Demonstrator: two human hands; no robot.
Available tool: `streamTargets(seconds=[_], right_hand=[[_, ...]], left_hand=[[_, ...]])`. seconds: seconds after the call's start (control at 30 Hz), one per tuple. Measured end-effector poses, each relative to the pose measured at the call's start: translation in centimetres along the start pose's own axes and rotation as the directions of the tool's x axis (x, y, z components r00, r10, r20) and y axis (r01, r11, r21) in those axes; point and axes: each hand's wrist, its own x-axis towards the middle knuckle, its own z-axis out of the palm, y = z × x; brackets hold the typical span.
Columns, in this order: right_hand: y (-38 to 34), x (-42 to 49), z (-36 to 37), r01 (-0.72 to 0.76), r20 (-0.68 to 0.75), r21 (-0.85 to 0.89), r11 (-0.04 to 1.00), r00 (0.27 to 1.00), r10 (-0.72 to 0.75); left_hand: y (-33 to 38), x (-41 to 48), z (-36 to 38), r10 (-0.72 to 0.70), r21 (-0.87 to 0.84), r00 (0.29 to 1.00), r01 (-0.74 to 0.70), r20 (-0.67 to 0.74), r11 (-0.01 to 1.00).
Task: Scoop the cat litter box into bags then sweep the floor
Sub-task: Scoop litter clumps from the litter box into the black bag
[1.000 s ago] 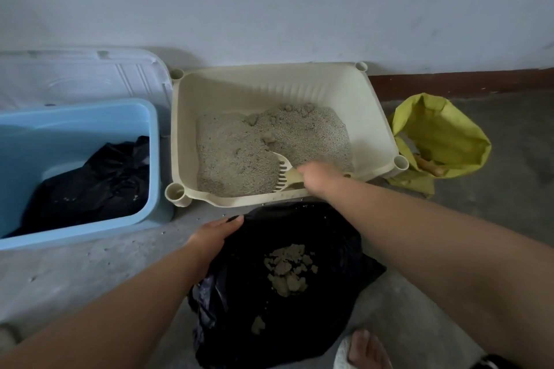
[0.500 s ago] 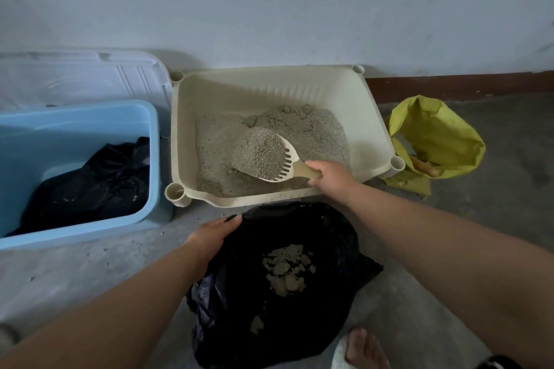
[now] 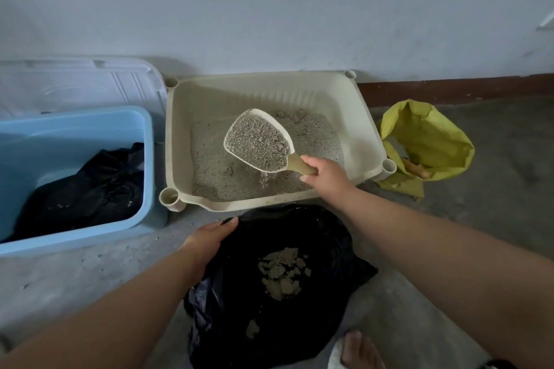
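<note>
Against the far wall, mid-scene, sits the cream litter box (image 3: 367, 129), with grey litter (image 3: 215, 171) over its floor. Above that litter the right hand (image 3: 325, 175) curls round the ribbed handle of a scoop (image 3: 295, 163), which is held level, piled with litter and clear of the bed; a thin trickle of grains hangs under its near edge. Just near of the box a black bag (image 3: 317, 246) lies open on the concrete floor (image 3: 75, 272) with pale clumps (image 3: 283, 272) inside. The left hand (image 3: 209, 238) rests on the bag's far-left edge, fingers stretched out almost straight; its thumb is hidden. Left of the box stands a blue tub (image 3: 145, 159) with dark plastic (image 3: 90, 186) in it, and a white lid (image 3: 81, 87) lies behind the tub. Right of the box slumps a yellow bag (image 3: 428, 135). Bare toes (image 3: 359, 350) show at the near edge.
</note>
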Motion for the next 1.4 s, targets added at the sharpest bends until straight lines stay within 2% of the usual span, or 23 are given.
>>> streamTargets(seconds=[0.5, 0.7, 0.9, 1.4], right_hand=[[-1.0, -0.2, -0.6, 0.014, -0.049, 0.060, 0.998, 0.999, -0.012], [-0.9, -0.4, -1.0, 0.025, -0.050, -0.028, 0.999, 0.998, -0.027], [-0.6, -2.2, -1.6, 0.102, -0.070, -0.079, 0.992, 0.992, -0.107], [0.3, -2.5, -2.6, 0.041, -0.027, -0.256, 0.966, 0.998, -0.050]], left_hand=[[0.1, 0.2, 0.1, 0.031, -0.032, 0.999, -0.031, 0.015, 0.999], [-0.1, 0.6, -0.2, 0.019, -0.031, 1.000, -0.018, 0.017, 0.999], [-0.3, 1.3, -0.4, 0.031, -0.040, 1.000, -0.031, -0.002, 0.999], [-0.7, 2.0, -0.1, 0.026, -0.023, 1.000, -0.026, -0.013, 0.999]])
